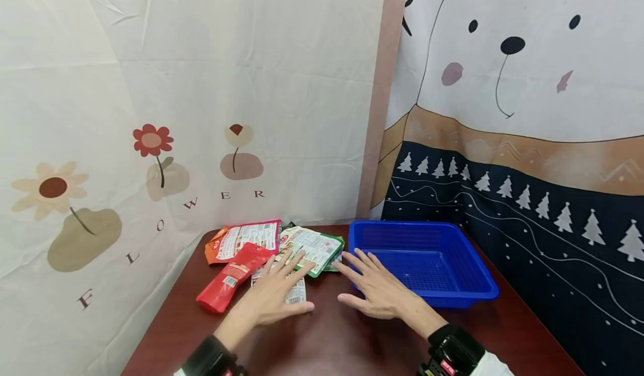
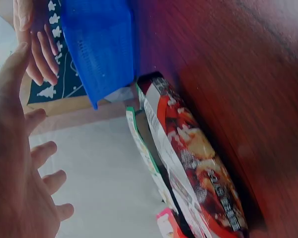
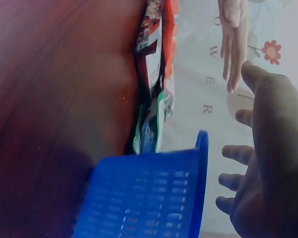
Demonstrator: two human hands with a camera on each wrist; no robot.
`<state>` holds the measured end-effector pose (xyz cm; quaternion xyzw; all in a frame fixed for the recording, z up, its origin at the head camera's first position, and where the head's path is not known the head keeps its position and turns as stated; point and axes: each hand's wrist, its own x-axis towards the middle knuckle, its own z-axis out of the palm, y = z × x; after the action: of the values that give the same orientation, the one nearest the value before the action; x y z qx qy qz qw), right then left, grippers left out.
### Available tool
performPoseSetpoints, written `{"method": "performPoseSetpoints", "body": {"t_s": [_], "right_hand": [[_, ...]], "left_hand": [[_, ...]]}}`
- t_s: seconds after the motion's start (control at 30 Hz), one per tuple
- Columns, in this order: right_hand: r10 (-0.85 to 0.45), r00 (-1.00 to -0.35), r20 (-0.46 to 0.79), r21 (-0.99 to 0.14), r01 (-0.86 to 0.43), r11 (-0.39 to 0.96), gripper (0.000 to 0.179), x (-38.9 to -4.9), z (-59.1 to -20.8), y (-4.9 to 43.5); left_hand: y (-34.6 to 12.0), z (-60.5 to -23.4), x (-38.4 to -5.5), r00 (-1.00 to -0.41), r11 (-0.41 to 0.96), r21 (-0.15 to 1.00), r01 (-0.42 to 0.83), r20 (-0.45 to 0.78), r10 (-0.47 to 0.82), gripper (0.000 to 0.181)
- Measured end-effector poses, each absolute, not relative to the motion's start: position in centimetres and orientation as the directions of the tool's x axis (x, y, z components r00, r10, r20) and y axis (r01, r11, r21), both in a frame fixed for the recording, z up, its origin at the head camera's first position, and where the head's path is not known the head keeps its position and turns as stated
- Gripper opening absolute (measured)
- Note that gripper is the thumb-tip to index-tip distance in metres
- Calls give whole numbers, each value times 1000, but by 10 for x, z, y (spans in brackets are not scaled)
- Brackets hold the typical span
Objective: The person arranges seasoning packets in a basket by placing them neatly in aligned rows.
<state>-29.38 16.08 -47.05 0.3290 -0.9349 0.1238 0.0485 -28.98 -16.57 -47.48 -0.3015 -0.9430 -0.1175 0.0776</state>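
My left hand (image 1: 274, 295) hovers over the near side of a pile of food packets, fingers spread, holding nothing. Beside it to the left lies a red packet (image 1: 231, 278). Farther back are an orange and pink packet (image 1: 249, 239) and a white and green packet (image 1: 312, 247). Partly hidden below the hand is another packet (image 1: 297, 292); the left wrist view shows a packet with a food picture (image 2: 193, 148). My right hand (image 1: 377, 289), also spread and holding nothing, is in front of the left side of a blue plastic basket (image 1: 473, 295), overlapping its edge in the head view.
The brown table (image 1: 327, 348) runs back to a white cloth (image 1: 302, 113) printed with flowers and letters. Along the right side hangs a cloth with a bear and trees (image 1: 523, 197). Both wrists wear black devices (image 1: 455, 348).
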Motion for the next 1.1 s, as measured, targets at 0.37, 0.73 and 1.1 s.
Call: {"method": "performPoseSetpoints", "body": {"t_s": [0.37, 0.73, 1.1], "right_hand": [[-684, -713, 156, -135, -701, 700, 78, -317, -455, 104], [-666, -740, 91, -203, -669, 715, 80, -357, -459, 53], [-648, -760, 52, -278, -635, 721, 78, -403, -459, 5]], "left_hand": [[-206, -468, -303, -863, 841, 233, 489, 272, 426, 90], [-253, -461, -331, -905, 888, 255, 383, 295, 306, 93], [-320, -474, -374, -957, 839, 495, 225, 274, 95, 87]]}}
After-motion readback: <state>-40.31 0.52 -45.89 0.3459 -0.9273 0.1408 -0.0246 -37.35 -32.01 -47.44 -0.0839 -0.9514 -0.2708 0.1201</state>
